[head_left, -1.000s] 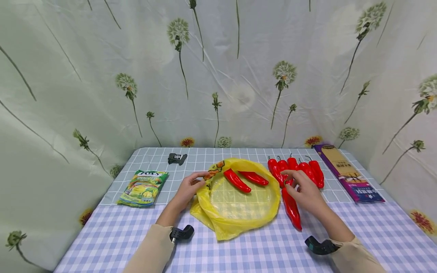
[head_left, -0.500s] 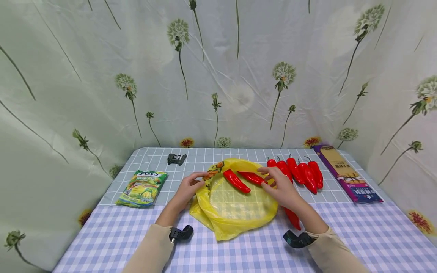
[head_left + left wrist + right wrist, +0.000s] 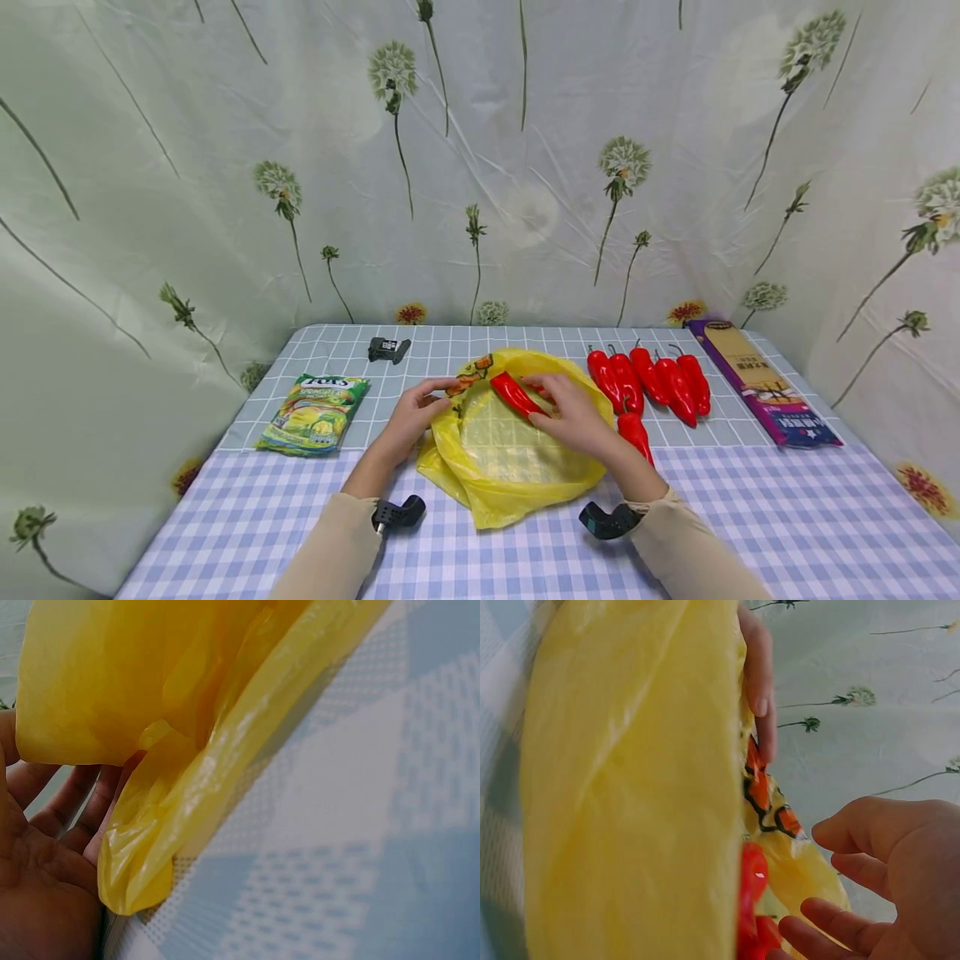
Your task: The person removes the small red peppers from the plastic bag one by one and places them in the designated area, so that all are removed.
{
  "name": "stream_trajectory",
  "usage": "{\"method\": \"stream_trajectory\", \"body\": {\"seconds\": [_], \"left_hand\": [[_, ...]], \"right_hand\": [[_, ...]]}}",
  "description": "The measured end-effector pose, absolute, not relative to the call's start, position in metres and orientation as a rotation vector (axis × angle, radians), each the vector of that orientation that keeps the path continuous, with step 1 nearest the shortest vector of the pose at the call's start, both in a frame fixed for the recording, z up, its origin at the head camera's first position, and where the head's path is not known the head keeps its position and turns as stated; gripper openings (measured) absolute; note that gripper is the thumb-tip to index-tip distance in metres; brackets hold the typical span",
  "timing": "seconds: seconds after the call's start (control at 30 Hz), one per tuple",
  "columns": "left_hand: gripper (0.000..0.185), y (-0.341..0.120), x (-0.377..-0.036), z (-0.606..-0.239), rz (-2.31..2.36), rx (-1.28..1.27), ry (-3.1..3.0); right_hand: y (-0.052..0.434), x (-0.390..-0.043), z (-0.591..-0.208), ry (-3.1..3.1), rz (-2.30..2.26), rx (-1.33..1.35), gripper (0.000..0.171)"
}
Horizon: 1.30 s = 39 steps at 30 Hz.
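A yellow plastic bag lies mouth up, its rim rolled out in a ring. My left hand holds its left rim; in the left wrist view the bag hides those fingertips. Inside the bag, one red pepper shows well. A second red pepper lies mostly behind my right hand, which reaches over the right rim. In the right wrist view the right thumb and fingers are spread apart with nothing gripped, close to the red peppers in the bag.
Right of the bag several red peppers lie grouped, with another pepper nearer the front. A purple and tan packet lies far right. On the left are a green candy bag and a small black device. A curtain hangs behind.
My right hand has moved left from the peppers beside the bag, across the right rim and over the peppers inside. My left hand has stayed at the left rim.
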<state>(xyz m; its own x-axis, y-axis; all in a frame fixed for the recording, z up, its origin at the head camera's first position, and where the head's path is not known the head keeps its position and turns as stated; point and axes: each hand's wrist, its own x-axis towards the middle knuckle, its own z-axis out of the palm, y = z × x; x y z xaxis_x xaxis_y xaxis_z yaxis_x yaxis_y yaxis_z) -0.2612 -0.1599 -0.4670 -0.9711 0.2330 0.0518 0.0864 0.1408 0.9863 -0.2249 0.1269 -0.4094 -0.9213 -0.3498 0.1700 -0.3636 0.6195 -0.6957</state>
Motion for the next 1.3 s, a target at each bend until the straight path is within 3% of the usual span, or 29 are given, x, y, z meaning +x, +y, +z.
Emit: {"method": "stream_trajectory", "body": {"seconds": [0.63,1.3], "left_hand": [[0.036,-0.159,-0.262,-0.467,1.962,0.292,2.283],[0.037,-0.159,-0.258,-0.465,1.952,0.322,2.292]], "right_hand": [[0.104,-0.244,-0.428,-2.879,1.171,0.609,0.055],[0.103,-0.239,-0.431,-3.057,0.983,0.561,0.054]]}}
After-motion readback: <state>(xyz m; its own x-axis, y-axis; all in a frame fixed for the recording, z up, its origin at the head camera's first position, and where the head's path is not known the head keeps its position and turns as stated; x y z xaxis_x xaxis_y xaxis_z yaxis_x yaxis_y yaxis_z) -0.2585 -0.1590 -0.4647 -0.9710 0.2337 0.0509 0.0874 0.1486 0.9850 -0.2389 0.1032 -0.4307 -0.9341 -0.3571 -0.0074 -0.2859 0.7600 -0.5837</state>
